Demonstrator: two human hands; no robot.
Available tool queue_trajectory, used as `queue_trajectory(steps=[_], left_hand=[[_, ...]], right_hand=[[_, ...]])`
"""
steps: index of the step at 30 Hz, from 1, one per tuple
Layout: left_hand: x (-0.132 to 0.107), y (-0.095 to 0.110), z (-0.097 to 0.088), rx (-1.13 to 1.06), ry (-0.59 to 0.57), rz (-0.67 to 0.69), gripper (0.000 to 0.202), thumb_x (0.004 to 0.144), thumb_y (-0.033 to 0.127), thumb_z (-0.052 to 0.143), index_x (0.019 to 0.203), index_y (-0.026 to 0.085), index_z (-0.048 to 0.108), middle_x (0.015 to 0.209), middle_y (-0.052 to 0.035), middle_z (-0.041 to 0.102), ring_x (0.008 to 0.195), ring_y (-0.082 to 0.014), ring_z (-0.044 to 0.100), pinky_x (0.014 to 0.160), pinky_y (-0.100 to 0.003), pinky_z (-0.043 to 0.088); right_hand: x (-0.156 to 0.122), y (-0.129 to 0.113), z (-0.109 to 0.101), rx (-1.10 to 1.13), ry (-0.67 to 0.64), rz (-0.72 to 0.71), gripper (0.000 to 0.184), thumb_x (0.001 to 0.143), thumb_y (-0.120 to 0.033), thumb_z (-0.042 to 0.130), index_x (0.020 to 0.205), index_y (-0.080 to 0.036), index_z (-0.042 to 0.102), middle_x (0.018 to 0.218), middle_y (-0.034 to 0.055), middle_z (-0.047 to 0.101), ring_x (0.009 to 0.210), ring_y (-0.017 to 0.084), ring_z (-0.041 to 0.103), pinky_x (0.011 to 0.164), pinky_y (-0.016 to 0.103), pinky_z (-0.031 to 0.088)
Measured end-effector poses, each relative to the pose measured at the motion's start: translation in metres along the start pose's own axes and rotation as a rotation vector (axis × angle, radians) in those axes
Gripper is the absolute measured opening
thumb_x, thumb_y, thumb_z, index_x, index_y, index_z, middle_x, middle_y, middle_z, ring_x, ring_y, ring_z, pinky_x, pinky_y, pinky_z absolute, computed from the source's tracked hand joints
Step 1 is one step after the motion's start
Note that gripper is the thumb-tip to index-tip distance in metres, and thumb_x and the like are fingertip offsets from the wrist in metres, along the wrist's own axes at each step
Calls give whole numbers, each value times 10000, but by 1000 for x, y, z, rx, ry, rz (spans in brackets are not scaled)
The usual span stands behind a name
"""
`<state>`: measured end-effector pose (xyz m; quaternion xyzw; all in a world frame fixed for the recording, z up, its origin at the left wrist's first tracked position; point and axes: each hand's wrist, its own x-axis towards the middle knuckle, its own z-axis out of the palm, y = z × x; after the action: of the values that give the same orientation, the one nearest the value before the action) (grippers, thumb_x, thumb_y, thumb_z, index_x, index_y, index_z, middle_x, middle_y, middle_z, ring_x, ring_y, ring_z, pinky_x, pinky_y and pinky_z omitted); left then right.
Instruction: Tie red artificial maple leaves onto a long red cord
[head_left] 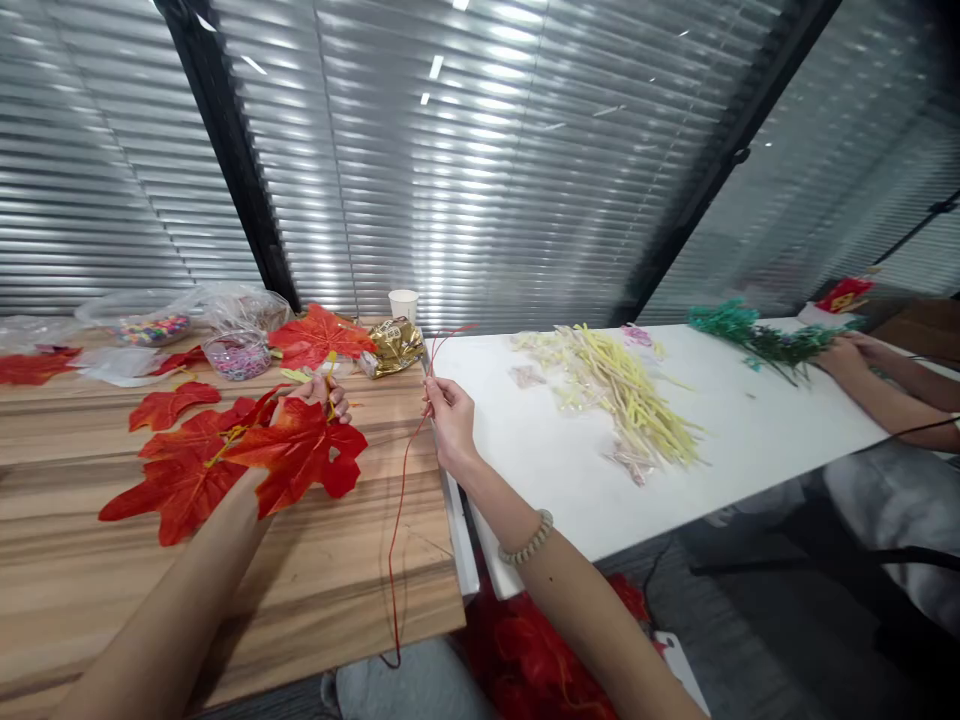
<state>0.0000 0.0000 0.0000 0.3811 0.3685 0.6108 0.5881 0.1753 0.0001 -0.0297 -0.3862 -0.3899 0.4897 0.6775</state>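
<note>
My left hand (322, 392) is closed round the stems of several red artificial maple leaves (289, 455), which hang over my wrist and forearm. Yellow stems show between the fingers. To its right, above the seam between the two tables, my right hand (452, 418) pinches a thin red cord (405, 490) between thumb and fingertips. One end of the cord sticks up above the fingers; the rest droops in a long curve past the wooden table's front edge. A beaded bracelet is on my right wrist.
Bags of beads (238, 355), a gold foil packet (397, 347) and a paper cup (403, 303) stand at the back. Yellow strips (622, 390) lie on the white table (735, 430). At far right, another person's hands (840, 352) hold green foliage. Red leaves (540, 650) lie below.
</note>
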Motion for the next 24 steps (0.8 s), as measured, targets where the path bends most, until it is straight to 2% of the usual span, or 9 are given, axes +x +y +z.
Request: queue_trajectory(steps=[6, 10, 13, 17, 24], left_hand=[[-8, -3, 5, 3, -111, -121, 398, 437, 423, 785, 572, 171, 509, 478, 47, 457, 398, -76, 412, 366, -225, 366], [-19, -6, 12, 107, -108, -58, 384, 514, 465, 742, 611, 165, 524, 530, 42, 483, 454, -72, 445, 425, -209, 397], [-26, -8, 15, 204, -104, -32, 359, 588, 470, 694, 644, 153, 535, 522, 34, 497, 441, -68, 442, 417, -195, 367], [-34, -7, 19, 323, -76, -50, 371, 582, 485, 687, 673, 152, 551, 528, 32, 528, 417, -65, 438, 392, -179, 311], [-39, -6, 25, 264, -88, -8, 292, 604, 419, 693, 659, 165, 560, 646, 8, 589, 582, -110, 540, 587, -229, 432]], right_hand=[[-4, -3, 4, 64, -119, 72, 220, 679, -328, 614, 800, -146, 637, 635, -14, 558, 486, 55, 451, 512, 205, 411], [-10, -8, 8, 99, -251, 118, 227, 664, -316, 636, 826, -157, 645, 683, -3, 601, 526, 58, 491, 564, 211, 440], [-15, -12, 10, 114, -368, 146, 217, 642, -313, 663, 783, -150, 651, 665, 2, 621, 525, 62, 506, 556, 208, 448], [-20, -15, 11, 104, -482, 148, 204, 622, -306, 685, 749, -149, 656, 660, 8, 647, 522, 67, 525, 562, 215, 459], [-23, -18, 12, 48, -514, 102, 196, 606, -325, 687, 709, -161, 662, 661, 8, 658, 609, 117, 595, 580, 239, 479]])
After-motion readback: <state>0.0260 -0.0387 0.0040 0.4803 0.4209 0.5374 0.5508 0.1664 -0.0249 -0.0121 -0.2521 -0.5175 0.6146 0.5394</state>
